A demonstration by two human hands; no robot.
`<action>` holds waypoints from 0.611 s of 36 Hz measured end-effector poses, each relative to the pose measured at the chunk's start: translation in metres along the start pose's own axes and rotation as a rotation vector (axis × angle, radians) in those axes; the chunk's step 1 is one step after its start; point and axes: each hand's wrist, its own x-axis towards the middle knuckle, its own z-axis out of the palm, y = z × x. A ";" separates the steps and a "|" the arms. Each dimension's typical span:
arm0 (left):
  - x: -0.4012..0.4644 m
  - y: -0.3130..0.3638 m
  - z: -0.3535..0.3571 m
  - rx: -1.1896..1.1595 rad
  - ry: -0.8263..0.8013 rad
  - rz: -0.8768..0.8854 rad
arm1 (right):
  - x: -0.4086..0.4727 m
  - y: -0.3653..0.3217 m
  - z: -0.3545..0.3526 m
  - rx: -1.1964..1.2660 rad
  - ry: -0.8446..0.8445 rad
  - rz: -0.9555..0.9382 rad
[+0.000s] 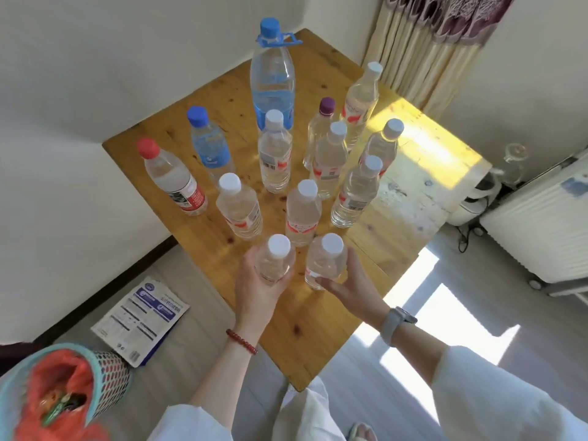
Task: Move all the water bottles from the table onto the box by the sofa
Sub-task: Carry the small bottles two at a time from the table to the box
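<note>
1. Bottles everywhere: about a dozen stand upright on the wooden table (222, 100), which sits tight in a corner of the room.
2. Left hand (259, 281) is wrapped around a white-capped bottle (275, 259) at the near end of the cluster, fingers curled round its body, thumb on the left side.
3. Right hand (353, 281) grips a second white-capped bottle (326, 261) just beside the first, fingers curled round its right side and beneath it. Whether either bottle has left the tabletop, I cannot tell.
4. Behind those two, more white-capped bottles with red labels stand close together in the middle and toward the right.
5. Tallest of the lot is the big blue-capped bottle (272, 78) with a carry handle, at the back.
6. Over on the left stand a red-capped bottle (171, 178) and a smaller blue-capped bottle (208, 143); a purple-capped bottle (319, 128) sits among the white ones.
7. Sunlight falls across the table's right side.
8. On the floor to the left lies a printed bag (140, 319); nearer, a mesh basket (108, 377) lined with orange plastic.
</note>
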 end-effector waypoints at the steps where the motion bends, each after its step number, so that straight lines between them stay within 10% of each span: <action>1: -0.002 0.002 0.000 0.008 -0.013 0.038 | -0.005 0.001 -0.002 0.008 0.019 0.005; 22: -0.214 0.212 0.209 0.002 -0.642 0.376 | -0.316 0.123 -0.212 -0.160 0.611 0.331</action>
